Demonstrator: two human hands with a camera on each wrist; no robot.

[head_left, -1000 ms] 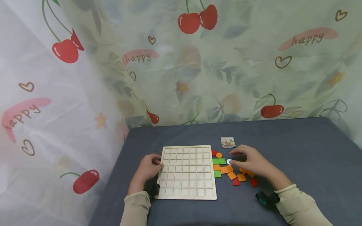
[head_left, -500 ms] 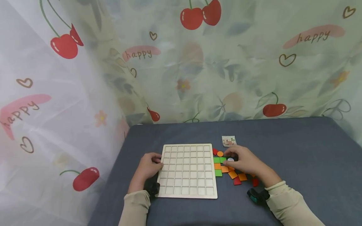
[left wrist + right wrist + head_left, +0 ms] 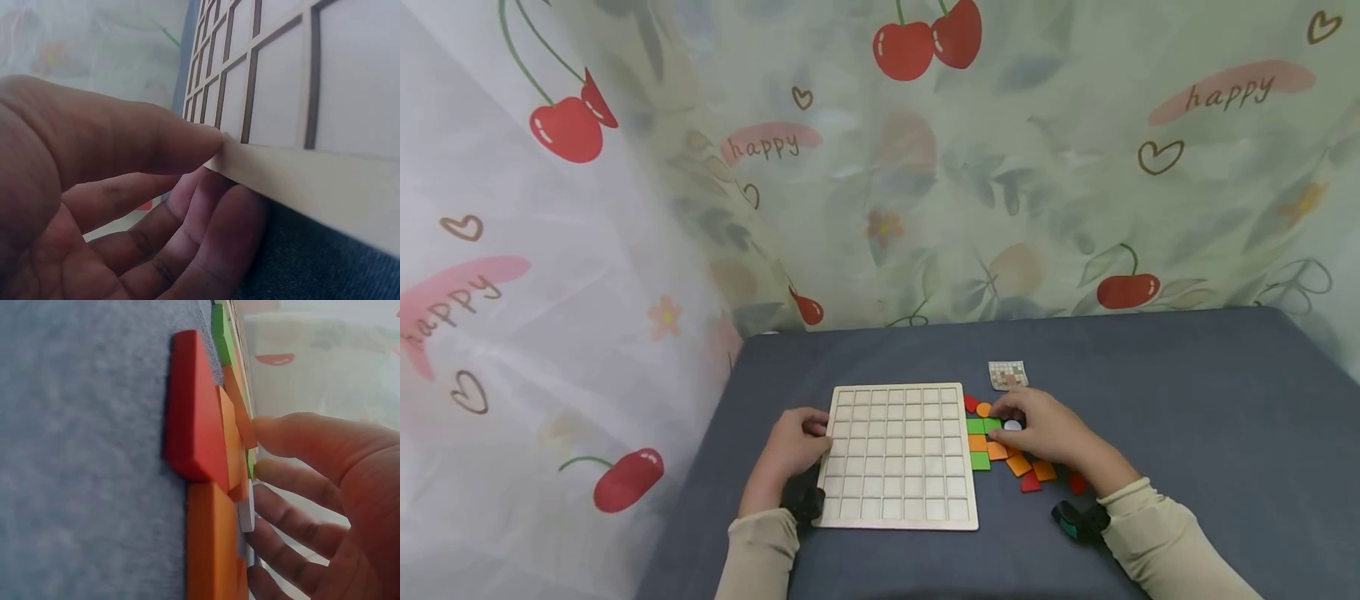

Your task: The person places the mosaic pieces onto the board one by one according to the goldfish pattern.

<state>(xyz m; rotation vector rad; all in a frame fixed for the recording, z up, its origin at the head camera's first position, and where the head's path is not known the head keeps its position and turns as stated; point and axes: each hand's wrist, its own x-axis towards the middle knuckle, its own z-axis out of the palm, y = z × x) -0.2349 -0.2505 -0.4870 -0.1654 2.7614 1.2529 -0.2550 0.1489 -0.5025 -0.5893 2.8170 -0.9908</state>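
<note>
My left hand (image 3: 792, 442) holds the left edge of a square wooden grid board (image 3: 897, 457). In the left wrist view its thumb lies on the pale rim (image 3: 300, 175), with the other fingers curled below. Over the coloured tiles to the right is my right hand (image 3: 1047, 427). Its thumb and index finger are at opposite edges of a green square tile (image 3: 992, 426), which lies flat in line with a second green tile (image 3: 975, 427). A white disc (image 3: 1012, 425) sits under the palm side. The right wrist view shows those fingertips low beside the tiles.
Several orange tiles (image 3: 1018, 464) and red tiles (image 3: 1030, 482) lie loose right of the board, some partly under the right hand. An orange disc (image 3: 983, 410) is behind them. A small printed grid card (image 3: 1006, 372) lies farther back. A patterned curtain (image 3: 850, 250) hangs behind the table.
My right hand has moved left from the white disc to the green tile, staying there over the last half second. My left hand keeps its hold on the board.
</note>
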